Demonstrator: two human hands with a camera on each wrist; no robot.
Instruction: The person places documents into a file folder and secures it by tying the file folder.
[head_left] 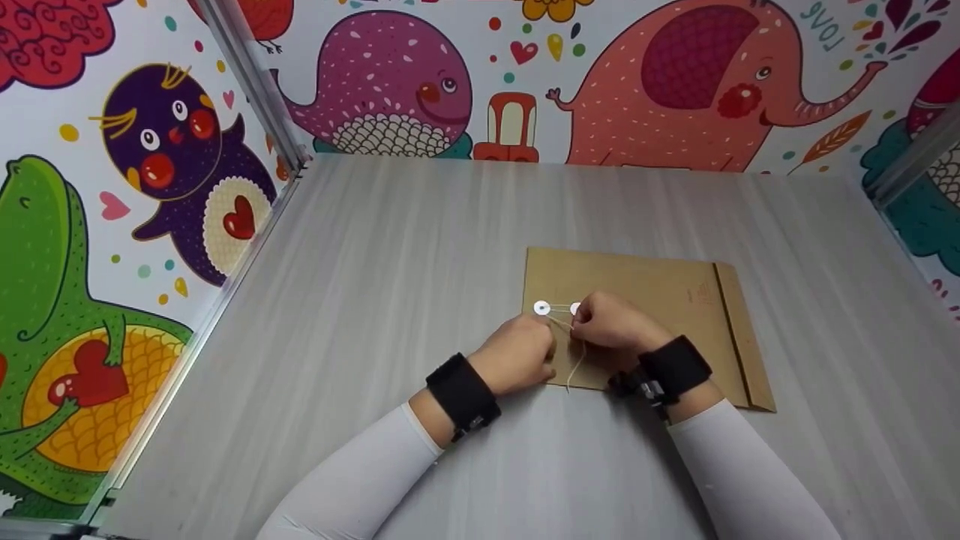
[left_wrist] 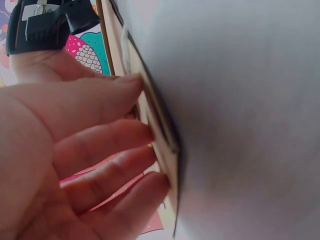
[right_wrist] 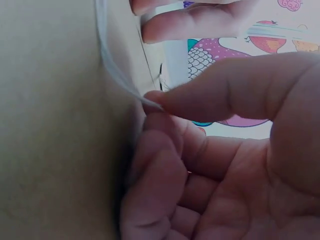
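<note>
A brown kraft paper envelope (head_left: 637,281) lies flat on the table, its buttons and string facing up. One white round button (head_left: 541,308) shows near its left edge; a second button (head_left: 575,309) is partly covered by my right hand (head_left: 619,324). Thin string runs between the two buttons. My right thumb and fingertips pinch the pale string (right_wrist: 119,75), and its loose tail (head_left: 576,367) hangs toward the envelope's near edge. My left hand (head_left: 516,354) rests at the envelope's near left corner, its fingertips (left_wrist: 157,182) touching the paper without gripping it.
The grey table (head_left: 375,262) extends around the envelope. Cartoon-printed panels (head_left: 390,82) stand at the back and sides, with a metal rail (head_left: 202,337) along the left edge. Black straps (head_left: 463,397) with cameras sit on both wrists.
</note>
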